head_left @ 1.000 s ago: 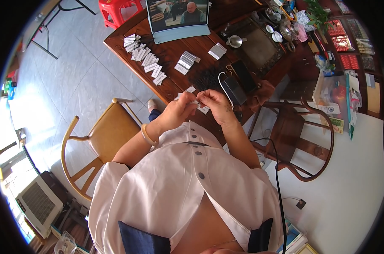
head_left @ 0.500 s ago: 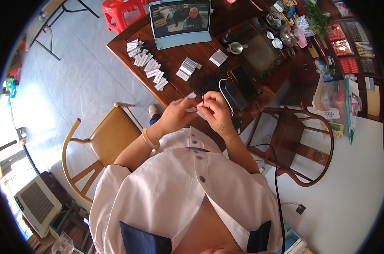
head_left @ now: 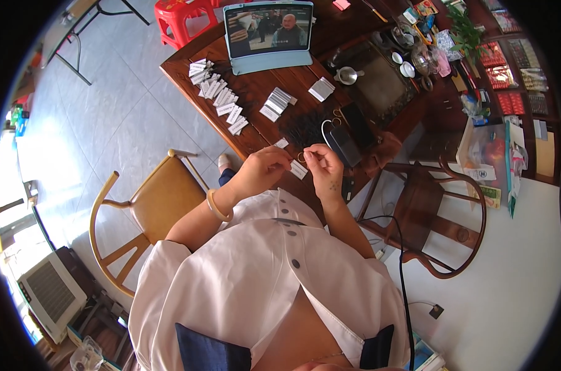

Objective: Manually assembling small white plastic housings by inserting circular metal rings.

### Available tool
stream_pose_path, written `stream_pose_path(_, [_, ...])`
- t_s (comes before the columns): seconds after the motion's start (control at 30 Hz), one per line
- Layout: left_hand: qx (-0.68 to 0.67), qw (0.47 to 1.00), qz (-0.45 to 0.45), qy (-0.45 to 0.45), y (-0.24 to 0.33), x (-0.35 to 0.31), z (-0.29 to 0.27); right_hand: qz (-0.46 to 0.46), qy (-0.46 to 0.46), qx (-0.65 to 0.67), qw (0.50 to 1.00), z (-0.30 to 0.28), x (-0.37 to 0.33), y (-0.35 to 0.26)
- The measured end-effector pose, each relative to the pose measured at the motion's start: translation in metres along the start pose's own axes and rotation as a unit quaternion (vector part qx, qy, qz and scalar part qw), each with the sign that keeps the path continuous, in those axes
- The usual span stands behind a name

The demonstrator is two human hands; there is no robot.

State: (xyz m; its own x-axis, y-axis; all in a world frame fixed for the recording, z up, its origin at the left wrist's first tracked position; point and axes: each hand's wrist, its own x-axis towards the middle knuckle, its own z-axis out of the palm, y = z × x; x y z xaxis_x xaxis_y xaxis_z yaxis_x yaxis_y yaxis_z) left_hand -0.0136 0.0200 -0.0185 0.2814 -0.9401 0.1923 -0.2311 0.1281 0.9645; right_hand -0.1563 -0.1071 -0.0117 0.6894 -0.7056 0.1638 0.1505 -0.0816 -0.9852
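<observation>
My left hand (head_left: pixel 263 169) and my right hand (head_left: pixel 326 172) are raised close together at the near edge of the wooden table, both with fingers pinched. A white paper tag (head_left: pixel 299 170) shows in the gap between them, by the left fingertips. Whether the tag hangs from a cord or lies below, I cannot tell. What each pinch holds is too small to make out. Just beyond the hands are another white tag (head_left: pixel 281 143) and a tangle of thin black cords (head_left: pixel 302 128). Several tags with black strings (head_left: pixel 223 99) form a row along the table's left side.
Two stacks of tags, one (head_left: pixel 276 104) mid-table and one (head_left: pixel 321 89) further right, lie before a tablet (head_left: pixel 268 37) playing video. Right of the cords are a black phone (head_left: pixel 357 122), a dark case (head_left: pixel 343 146) and a tea tray (head_left: pixel 379 74). Chairs flank me.
My hands were together at a white tag and have now moved apart. The tag now shows in the gap, lower down. My right hand has shifted slightly right.
</observation>
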Motion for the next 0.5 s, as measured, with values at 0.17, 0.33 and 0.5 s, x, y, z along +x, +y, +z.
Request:
stream_pose_path(0.17, [-0.033,0.996,-0.058,0.060,-0.005,-0.001,0.007,-0.102,-0.081,-0.196,0.972,0.009,0.000,-0.026])
stream_pose_path(0.33, [-0.221,0.943,-0.237,0.080,0.002,0.005,0.004,-0.230,-0.145,-0.270,0.923,0.015,-0.002,-0.014])
stream_pose_path(0.5, [-0.240,0.940,-0.235,0.054,0.002,0.001,0.006,-0.096,-0.115,-0.186,0.971,0.006,-0.001,-0.016])
